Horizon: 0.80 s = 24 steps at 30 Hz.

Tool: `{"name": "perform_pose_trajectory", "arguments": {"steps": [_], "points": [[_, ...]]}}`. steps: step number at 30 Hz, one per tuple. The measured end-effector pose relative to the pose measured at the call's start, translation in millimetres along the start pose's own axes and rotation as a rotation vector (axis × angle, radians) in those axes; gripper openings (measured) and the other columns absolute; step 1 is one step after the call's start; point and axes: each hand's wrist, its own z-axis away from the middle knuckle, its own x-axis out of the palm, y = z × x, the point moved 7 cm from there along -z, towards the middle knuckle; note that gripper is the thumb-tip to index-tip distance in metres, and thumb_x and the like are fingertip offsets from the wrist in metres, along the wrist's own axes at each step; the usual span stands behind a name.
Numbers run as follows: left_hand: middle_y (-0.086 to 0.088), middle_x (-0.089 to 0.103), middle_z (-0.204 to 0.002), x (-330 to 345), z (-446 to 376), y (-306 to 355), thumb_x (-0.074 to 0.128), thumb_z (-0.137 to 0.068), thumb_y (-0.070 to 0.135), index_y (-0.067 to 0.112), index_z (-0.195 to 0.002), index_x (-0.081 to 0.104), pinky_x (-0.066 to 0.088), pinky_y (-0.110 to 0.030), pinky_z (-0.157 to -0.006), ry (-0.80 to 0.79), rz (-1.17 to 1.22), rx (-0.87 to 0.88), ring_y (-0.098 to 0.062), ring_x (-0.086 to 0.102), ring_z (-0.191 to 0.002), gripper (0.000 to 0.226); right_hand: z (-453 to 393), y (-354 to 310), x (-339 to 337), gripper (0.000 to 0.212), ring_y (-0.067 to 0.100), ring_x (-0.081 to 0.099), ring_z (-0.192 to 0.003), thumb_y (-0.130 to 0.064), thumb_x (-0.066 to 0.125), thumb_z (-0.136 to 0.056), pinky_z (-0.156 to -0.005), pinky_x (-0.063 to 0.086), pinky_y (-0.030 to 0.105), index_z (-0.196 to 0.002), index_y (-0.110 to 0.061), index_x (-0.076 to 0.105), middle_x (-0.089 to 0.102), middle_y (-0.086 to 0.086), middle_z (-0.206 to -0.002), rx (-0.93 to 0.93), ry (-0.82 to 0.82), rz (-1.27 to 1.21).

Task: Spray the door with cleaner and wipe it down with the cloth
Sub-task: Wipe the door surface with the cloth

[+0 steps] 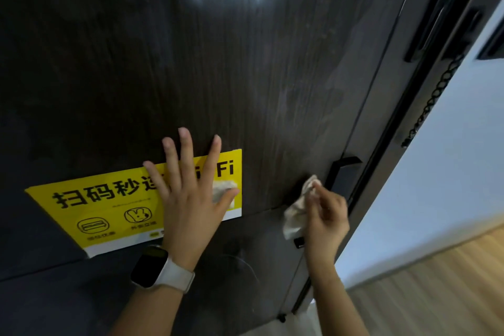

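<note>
Left hand [188,199], white smartwatch [161,270] on wrist, lies flat with fingers spread on the yellow Wi-Fi sticker [109,207]. At 3 o'clock, right hand [324,218] pinches a beige cloth [296,215]: soft, light, crumpled, best bunched in fingertips. Beyond: dark wood-grain door [245,63], smooth, streaked; black handle [342,172] at 2 o'clock.

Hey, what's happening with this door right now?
A person is wiping down a dark wood-grain door. The left hand presses flat on a yellow WiFi sign stuck to the door, while the right hand pinches a crumpled beige cloth beside the black door handle. Wet streaks show higher up.
</note>
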Motion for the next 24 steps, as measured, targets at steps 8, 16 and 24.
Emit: {"name": "perform_pose_trajectory", "arguments": {"steps": [8, 16, 24], "points": [[-0.012, -0.030, -0.157, 12.6, -0.7, -4.3, 0.045, -0.086, 0.071, 0.026, -0.156, -0.003, -0.017, -0.059, -0.113, 0.065, -0.098, 0.020, -0.032, -0.027, -0.145, 0.096, 20.4, 18.3, 20.3, 0.024, 0.009, 0.060, -0.080, 0.003, 0.068, -0.087, -0.075, 0.050, 0.033, -0.082, -0.020, 0.060, 0.061, -0.002, -0.084, 0.076, 0.103, 0.008], [-0.009, -0.034, -0.155, 13.6, -0.9, -3.8, 0.045, -0.091, 0.069, 0.028, -0.155, -0.006, -0.016, -0.060, -0.113, 0.093, -0.097, 0.014, -0.030, -0.031, -0.143, 0.091, 55.6, 0.6, 57.1, 0.028, 0.003, 0.062, -0.088, 0.011, 0.063, -0.073, -0.077, 0.048, 0.014, -0.083, -0.015, 0.067, 0.062, -0.007, -0.092, -0.206, -0.321, 0.078], [-0.009, -0.035, -0.155, 14.4, -0.1, -3.4, 0.044, -0.091, 0.069, 0.029, -0.155, -0.007, -0.016, -0.060, -0.112, 0.096, -0.103, 0.003, -0.030, -0.031, -0.143, 0.091, 7.3, 45.2, 7.2, 0.014, 0.009, 0.063, -0.083, 0.007, 0.070, -0.082, -0.074, 0.044, 0.013, -0.078, -0.007, 0.068, 0.064, 0.002, -0.088, 0.092, 0.152, 0.147]]}}
